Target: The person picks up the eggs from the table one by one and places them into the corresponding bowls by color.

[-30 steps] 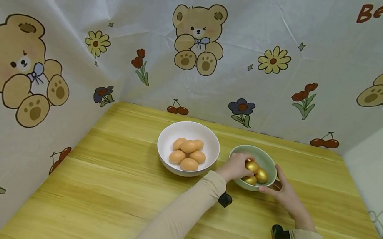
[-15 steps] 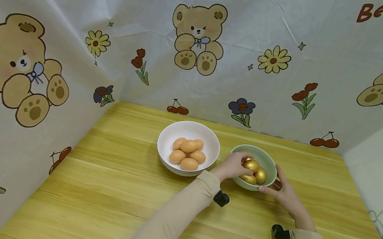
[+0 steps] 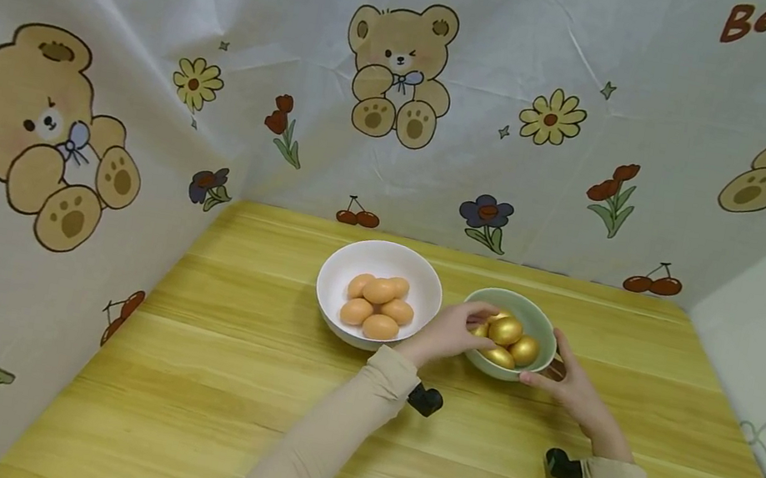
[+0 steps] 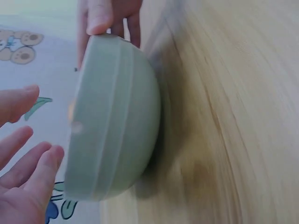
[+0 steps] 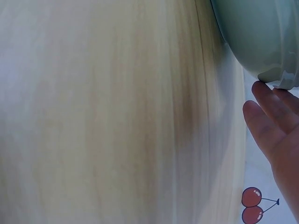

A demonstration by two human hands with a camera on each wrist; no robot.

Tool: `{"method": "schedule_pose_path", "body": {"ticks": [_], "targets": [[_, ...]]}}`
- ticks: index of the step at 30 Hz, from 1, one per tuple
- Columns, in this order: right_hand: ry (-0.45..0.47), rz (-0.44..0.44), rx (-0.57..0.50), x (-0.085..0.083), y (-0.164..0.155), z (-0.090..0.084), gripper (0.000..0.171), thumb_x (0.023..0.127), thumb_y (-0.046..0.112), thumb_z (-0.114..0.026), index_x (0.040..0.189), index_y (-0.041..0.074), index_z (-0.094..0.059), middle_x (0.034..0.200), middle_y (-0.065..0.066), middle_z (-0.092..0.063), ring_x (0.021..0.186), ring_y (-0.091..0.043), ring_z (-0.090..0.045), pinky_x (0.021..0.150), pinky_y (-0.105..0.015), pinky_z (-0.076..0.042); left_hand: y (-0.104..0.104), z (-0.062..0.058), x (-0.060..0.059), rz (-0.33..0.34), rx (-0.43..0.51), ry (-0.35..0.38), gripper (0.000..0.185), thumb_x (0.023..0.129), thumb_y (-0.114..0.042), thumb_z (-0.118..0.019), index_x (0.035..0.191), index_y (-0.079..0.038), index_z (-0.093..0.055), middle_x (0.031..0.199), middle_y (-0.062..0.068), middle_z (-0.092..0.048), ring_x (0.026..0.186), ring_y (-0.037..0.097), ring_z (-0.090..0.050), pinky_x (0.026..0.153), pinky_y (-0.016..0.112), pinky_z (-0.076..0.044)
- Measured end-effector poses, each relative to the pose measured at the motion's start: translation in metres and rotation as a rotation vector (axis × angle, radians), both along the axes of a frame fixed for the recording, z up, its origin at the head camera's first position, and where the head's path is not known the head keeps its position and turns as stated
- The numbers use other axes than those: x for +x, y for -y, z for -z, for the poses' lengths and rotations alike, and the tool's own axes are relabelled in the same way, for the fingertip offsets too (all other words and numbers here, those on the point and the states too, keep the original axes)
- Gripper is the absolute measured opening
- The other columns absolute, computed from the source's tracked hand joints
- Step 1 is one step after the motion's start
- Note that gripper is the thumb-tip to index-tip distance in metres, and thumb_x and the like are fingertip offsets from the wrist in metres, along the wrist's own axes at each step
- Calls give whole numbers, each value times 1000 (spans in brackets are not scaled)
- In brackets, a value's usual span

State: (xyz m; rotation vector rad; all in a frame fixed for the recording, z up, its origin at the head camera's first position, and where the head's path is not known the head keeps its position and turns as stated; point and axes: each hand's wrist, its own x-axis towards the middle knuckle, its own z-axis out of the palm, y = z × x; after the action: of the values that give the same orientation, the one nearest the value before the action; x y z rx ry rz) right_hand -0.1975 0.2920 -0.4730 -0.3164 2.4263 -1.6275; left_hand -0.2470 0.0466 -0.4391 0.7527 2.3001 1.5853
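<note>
Since a second ago the left hand point(image 3: 449, 333) has drawn back from the golden eggs point(image 3: 509, 340) to the near-left rim of the green bowl point(image 3: 542, 333), fingers loosely spread, holding nothing. The bowl stands beside the white bowl point(image 3: 339, 274) of brown eggs point(image 3: 376, 305), toward the far edge of the tabletop point(image 3: 215, 380). The right hand point(image 3: 574, 389) steadies the bowl's right rim, fingers straight against it. The bowl looks glazed, stiff, probably slippery and breakable (eggs would roll if tipped), so opposite rims seem the best hold. Only the head view shows the eggs; the left wrist view shows ribbed outer wall point(image 4: 117, 126) and spread fingers point(image 4: 28, 154), the right wrist view the bowl's foot point(image 5: 280, 81).
</note>
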Motion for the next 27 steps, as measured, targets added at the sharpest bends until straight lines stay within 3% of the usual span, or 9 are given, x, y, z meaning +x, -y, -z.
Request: {"method": "schedule_pose_path", "body": {"ticks": [5,12,16,23,27], "targets": [[2,-2,9,0,-1,-1,99,88,15,-65,147,12,15,148,-29,0,128,-54,-15,95,-65,-25,17,-2,6,23,24,14,54,82,-18,-72,131,-5,-52,126,11,-55,112,16,-53,92,23,-42],[6,2,24,-1,-1,-1,100,88,16,-66,147,11,15,149,-28,1,128,-54,-15,96,-64,-24,39,-6,18,47,95,33,49,82,-13,-72,128,-6,-54,122,15,-57,111,25,-54,90,24,-44],[-2,3,25,-1,-1,-1,100,88,16,-66,147,10,15,148,-29,0,128,-54,-16,97,-64,-24,55,-2,27,75,128,52,49,83,-8,-70,128,0,-52,123,16,-55,112,25,-53,93,27,-43],[-14,-4,5,-1,1,-2,100,88,14,-65,146,10,15,148,-28,0,128,-53,-15,97,-64,-23,84,6,49,106,94,47,53,83,-16,-71,129,2,-50,126,12,-54,113,11,-51,96,23,-39],[-9,-3,6,-1,0,-1,100,88,14,-65,146,11,16,148,-28,1,128,-53,-15,97,-64,-22,98,13,61,97,110,76,53,83,-12,-71,129,4,-49,129,16,-51,118,15,-48,99,27,-37]]}}
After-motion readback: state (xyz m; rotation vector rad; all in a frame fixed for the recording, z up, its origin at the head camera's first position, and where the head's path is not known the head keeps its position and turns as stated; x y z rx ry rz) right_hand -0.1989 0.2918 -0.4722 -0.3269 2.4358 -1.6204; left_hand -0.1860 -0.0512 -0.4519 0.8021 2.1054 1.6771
